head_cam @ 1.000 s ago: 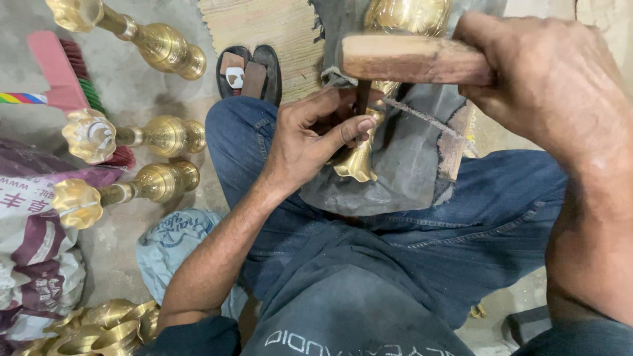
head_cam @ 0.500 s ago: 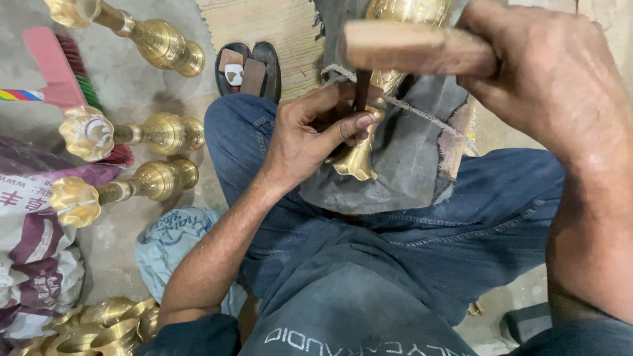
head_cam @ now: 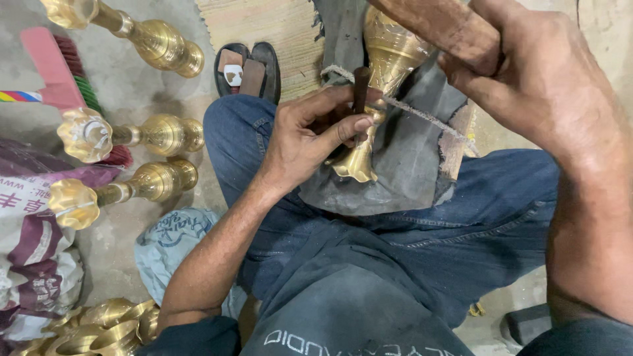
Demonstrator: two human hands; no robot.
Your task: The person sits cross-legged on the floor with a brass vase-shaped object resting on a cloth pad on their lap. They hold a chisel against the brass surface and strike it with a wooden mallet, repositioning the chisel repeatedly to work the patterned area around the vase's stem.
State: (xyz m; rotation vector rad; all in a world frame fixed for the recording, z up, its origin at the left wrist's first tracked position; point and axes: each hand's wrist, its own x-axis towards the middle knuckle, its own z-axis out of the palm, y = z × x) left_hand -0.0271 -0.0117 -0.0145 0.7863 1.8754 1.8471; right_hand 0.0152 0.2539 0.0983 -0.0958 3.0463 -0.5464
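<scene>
The left hand (head_cam: 306, 135) pinches a short dark chisel (head_cam: 361, 89) upright between thumb and fingers, its grip clamped on the shaft, with the tip set against the narrow neck of a brass vase (head_cam: 386, 62). The vase lies across the person's lap on a grey cloth (head_cam: 395, 178) spread over blue jeans, its flared foot pointing toward the body and its wider patterned body pointing away. A thin cord (head_cam: 428, 118) runs slantwise over the vase's neck and the cloth. The right hand (head_cam: 541, 86) is raised above and to the right of the vase, its grip closed around a wooden handle (head_cam: 442, 23) whose end leaves the top edge of the view. On the floor to the left lie three more brass vases (head_cam: 142, 132) on their sides, each with a scalloped mouth, near a pink brush (head_cam: 56, 69) and a printed sack (head_cam: 33, 257). More brass pieces (head_cam: 99, 326) are heaped at the lower left, and a dark sandal (head_cam: 250, 66) rests beside the woven mat (head_cam: 270, 26).
</scene>
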